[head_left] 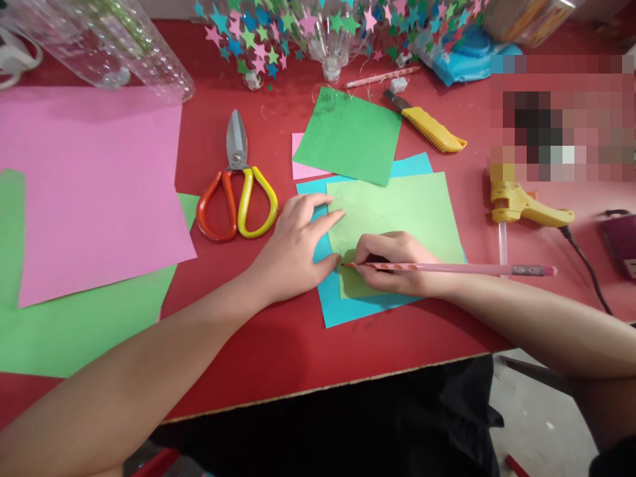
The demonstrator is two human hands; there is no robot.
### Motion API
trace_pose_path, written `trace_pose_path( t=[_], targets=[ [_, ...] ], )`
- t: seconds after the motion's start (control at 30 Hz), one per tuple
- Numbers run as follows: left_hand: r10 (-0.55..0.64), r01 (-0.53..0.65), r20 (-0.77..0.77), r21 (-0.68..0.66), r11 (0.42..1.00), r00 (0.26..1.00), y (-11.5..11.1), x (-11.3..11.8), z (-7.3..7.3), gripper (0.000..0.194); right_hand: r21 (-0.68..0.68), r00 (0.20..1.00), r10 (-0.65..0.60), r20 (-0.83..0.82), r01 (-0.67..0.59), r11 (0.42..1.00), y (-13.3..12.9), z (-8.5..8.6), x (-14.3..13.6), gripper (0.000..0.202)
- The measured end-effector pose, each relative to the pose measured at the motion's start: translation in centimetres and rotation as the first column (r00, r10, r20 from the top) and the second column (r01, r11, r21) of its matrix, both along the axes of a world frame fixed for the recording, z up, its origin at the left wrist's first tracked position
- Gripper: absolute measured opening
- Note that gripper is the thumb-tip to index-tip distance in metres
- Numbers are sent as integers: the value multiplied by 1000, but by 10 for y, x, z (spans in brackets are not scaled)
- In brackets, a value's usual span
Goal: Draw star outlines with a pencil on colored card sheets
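The light green sheet (397, 205) lay near the middle of the table's (238, 371) near edge, over a blue sheet (334, 311), with a corner of the dark green sheet (352, 136) lapping its far side. It could well have slid over the blue one, since only the left fingertips seemed to steady its left margin; a skewed line would likely have followed. The left thumb lay right beside the tip of the pink pencil (447, 267), so a stroke that way might have bumped it.

The left hand (303, 248) held nothing: palm down, fingers spread, its forearm slanting in from the table's near left corner. The right hand (397, 262) grasped the pencil low, fingers curled, resting on the sheet; the shaft ran back above the wrist toward the table's right side.
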State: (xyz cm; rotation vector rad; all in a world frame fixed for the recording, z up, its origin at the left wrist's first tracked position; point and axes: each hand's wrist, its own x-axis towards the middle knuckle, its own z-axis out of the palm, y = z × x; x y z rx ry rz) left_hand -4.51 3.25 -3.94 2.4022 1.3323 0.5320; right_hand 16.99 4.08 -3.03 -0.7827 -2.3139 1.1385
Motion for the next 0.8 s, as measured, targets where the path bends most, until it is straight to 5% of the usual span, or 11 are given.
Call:
trace_pose_path(
  t=[0.8],
  targets=[
    [2, -2, 3, -26, 1000, 1000, 0, -1, 2, 53, -10, 992, -127, -10, 127, 992, -2, 1, 2, 18]
  ],
)
